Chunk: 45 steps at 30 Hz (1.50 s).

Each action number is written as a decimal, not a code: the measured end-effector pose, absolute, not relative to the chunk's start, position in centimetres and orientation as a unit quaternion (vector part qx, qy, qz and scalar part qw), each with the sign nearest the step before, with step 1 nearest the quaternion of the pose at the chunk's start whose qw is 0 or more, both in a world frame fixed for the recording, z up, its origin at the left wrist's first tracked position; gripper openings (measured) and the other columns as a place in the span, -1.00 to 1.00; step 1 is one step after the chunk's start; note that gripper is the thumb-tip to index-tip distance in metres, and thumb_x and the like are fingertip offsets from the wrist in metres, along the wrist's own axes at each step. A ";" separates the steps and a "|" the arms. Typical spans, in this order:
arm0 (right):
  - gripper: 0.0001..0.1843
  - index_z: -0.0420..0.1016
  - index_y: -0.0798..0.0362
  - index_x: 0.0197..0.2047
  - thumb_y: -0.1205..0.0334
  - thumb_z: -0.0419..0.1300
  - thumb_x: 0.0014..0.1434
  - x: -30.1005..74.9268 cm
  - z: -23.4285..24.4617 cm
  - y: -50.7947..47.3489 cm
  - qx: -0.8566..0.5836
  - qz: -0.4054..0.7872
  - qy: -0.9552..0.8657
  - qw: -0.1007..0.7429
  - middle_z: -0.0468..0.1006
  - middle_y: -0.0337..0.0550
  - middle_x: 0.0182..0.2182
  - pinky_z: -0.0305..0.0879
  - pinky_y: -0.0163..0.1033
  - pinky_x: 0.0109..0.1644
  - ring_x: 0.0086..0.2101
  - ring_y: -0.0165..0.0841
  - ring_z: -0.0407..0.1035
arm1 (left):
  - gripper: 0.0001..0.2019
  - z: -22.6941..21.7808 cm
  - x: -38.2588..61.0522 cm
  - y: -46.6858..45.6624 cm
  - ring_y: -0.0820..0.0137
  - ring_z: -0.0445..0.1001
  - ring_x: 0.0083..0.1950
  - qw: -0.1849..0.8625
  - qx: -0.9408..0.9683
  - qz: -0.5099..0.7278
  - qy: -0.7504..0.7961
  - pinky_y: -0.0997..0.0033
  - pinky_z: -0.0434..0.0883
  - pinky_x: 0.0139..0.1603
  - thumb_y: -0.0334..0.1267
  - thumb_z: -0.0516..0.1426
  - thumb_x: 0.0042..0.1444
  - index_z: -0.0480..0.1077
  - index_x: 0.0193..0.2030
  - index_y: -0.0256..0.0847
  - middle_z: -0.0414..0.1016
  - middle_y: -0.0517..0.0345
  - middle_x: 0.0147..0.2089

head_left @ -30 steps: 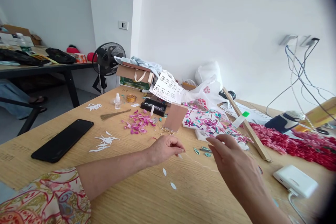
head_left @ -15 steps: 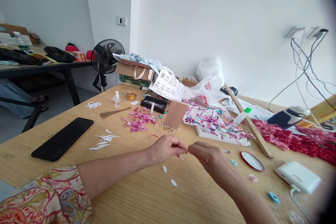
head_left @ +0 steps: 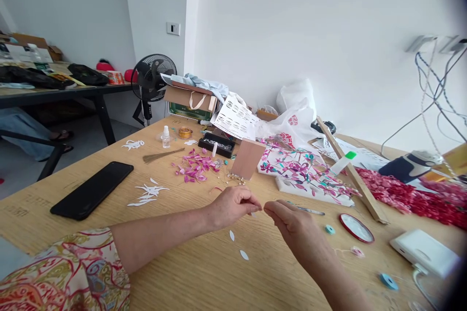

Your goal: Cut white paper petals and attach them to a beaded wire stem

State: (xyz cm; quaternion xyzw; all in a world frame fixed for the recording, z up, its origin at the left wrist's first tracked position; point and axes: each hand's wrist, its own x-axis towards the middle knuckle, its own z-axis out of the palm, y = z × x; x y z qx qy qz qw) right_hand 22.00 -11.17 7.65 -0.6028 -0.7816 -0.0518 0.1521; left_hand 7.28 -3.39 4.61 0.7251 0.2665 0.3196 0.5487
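Observation:
My left hand (head_left: 235, 206) is pinched, thumb against forefinger, above the middle of the table. A small white leaf-shaped piece (head_left: 254, 214) shows just under its fingertips; whether it is gripped or lies behind is unclear. Close by, almost fingertip to fingertip, my right hand (head_left: 292, 218) is closed too, and what it pinches, if anything, is too small to make out. Two white leaf-shaped paper cutouts, one (head_left: 232, 235) and another (head_left: 244, 255), lie on the wood below my hands. Behind them a small wooden board (head_left: 248, 159) stands upright beside pale beads (head_left: 238, 178).
Pink petals (head_left: 195, 165), white slivers (head_left: 148, 193) and a black phone (head_left: 93, 189) lie to the left. Pink flower sprigs (head_left: 302, 167) rest on white foam at the back right. A wooden bar (head_left: 353, 175), a red-rimmed disc (head_left: 356, 228) and a white charger (head_left: 425, 252) are further right.
The whole view has shifted slightly, so things appear a little further right. My hands keep nearly the same pinched pose, and more of a thin tool shows behind my right hand.

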 end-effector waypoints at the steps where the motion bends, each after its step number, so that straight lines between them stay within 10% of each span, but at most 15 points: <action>1: -0.70 0.41 0.01 -0.39 0.23 -0.12 0.19 22.1 7.7 -11.2 -0.603 -0.050 -0.779 0.166 0.43 -0.23 -0.57 0.13 -0.37 -0.53 -0.58 -0.43 0.31 | -0.90 4.6 7.3 -3.4 0.57 0.33 -0.45 0.547 0.726 0.321 0.264 0.59 0.28 -0.41 -0.33 0.12 -0.07 0.45 -0.44 -0.28 0.32 0.22 -0.43; 8: -0.78 0.43 0.03 -0.40 0.16 0.00 0.11 21.0 7.0 -11.1 -0.635 -0.031 -0.707 0.310 0.36 -0.22 -0.54 0.13 -0.37 -0.55 -0.60 -0.46 0.23 | -0.91 5.1 7.1 -3.6 0.54 0.32 -0.43 0.523 0.734 0.334 0.275 0.58 0.27 -0.40 -0.37 0.11 -0.06 0.45 -0.44 -0.28 0.33 0.22 -0.47; 32: -0.81 0.38 0.04 -0.55 0.31 0.03 0.05 21.3 8.6 -9.6 -0.620 0.041 -0.752 0.220 0.35 -0.23 -0.55 0.13 -0.35 -0.50 -0.54 -0.42 0.27 | -0.93 4.7 7.3 -3.1 0.54 0.32 -0.48 0.593 0.685 0.321 0.276 0.57 0.26 -0.44 -0.37 0.10 -0.11 0.41 -0.49 -0.31 0.36 0.23 -0.55; 45: -0.86 0.36 0.05 -0.39 0.26 0.00 0.11 19.3 4.9 -12.1 -0.641 -0.049 -0.628 0.438 0.37 -0.08 -0.24 0.24 -0.33 -0.55 -0.64 -0.54 0.25 | -0.88 5.1 7.4 -2.9 0.52 0.31 -0.48 0.631 0.626 0.360 0.284 0.52 0.25 -0.39 -0.29 0.16 -0.17 0.38 -0.50 -0.33 0.33 0.22 -0.55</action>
